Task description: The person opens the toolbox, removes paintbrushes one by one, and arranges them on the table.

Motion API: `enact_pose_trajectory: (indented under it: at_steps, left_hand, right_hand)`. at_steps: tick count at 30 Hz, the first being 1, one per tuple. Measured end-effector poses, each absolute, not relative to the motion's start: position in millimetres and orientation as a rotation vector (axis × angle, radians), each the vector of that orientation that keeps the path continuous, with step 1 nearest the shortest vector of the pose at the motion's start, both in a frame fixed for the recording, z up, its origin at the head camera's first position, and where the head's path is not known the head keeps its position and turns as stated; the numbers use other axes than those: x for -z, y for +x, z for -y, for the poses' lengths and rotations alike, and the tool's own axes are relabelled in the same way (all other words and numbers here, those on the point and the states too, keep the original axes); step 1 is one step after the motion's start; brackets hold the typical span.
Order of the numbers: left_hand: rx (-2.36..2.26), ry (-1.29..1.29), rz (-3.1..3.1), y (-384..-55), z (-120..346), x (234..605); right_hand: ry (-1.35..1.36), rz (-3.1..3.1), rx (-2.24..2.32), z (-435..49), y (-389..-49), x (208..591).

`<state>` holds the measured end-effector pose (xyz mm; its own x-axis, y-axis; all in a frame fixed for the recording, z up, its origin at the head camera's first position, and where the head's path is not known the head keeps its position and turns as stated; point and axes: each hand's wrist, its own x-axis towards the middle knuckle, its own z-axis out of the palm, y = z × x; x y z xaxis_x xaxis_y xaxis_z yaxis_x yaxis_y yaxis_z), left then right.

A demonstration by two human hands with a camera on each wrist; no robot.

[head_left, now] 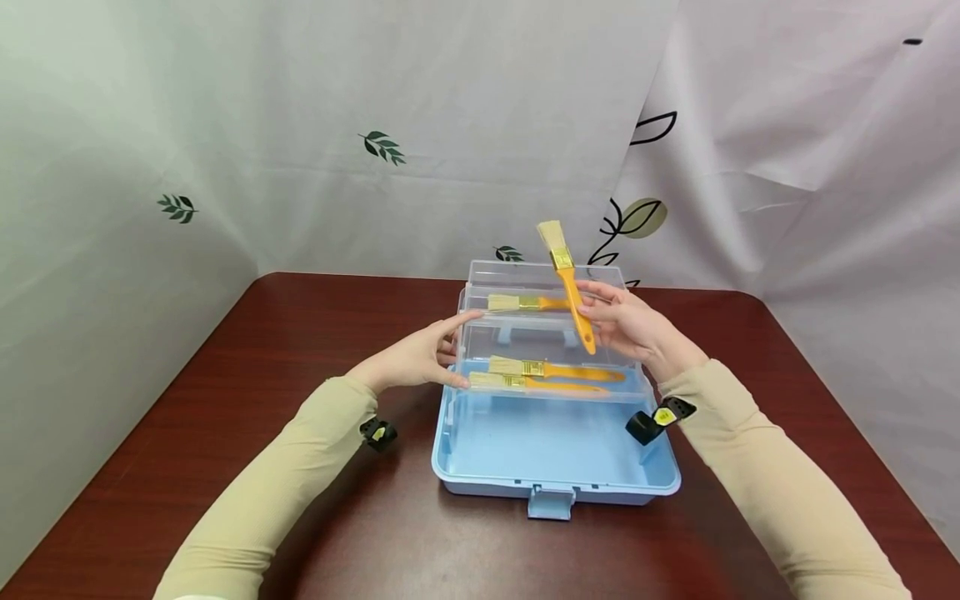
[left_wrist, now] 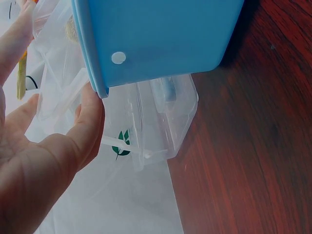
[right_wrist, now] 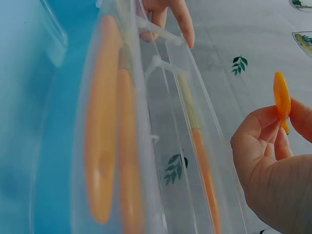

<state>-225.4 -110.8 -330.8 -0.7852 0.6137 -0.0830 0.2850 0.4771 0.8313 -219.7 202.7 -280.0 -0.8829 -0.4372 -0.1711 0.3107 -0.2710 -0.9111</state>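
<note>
A flat paintbrush (head_left: 572,287) with an orange handle and pale bristles is pinched in my right hand (head_left: 630,325), bristles up, above the trays. My left hand (head_left: 420,354) spreads thumb and forefinger at the left end of the clear trays, fingertips right at their edges. Beneath is an opened light-blue storage box (head_left: 555,483). In its lower clear tray (head_left: 547,398) lie two similar brushes, one brush (head_left: 577,372) behind the other brush (head_left: 555,386). Another brush (head_left: 517,302) rests in the upper clear tray (head_left: 476,293), its handle end hidden behind the held brush.
The box stands on a dark red-brown table (head_left: 337,533), its front latch (head_left: 551,502) hanging down. A clear lid (head_left: 525,271) leans back behind the trays. White cloth (head_left: 300,125) with leaf prints hangs around the table. Both wrists wear black straps.
</note>
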Motion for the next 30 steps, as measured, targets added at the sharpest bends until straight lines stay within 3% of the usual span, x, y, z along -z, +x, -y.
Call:
enact_pose_trajectory:
  at_steps: [30]
  left_hand:
    - [-1.219, 0.74, -2.359, -226.1, 109.8, 330.4]
  right_hand:
    - [-0.283, -1.492, 2.158, -240.7, -193.6, 294.8]
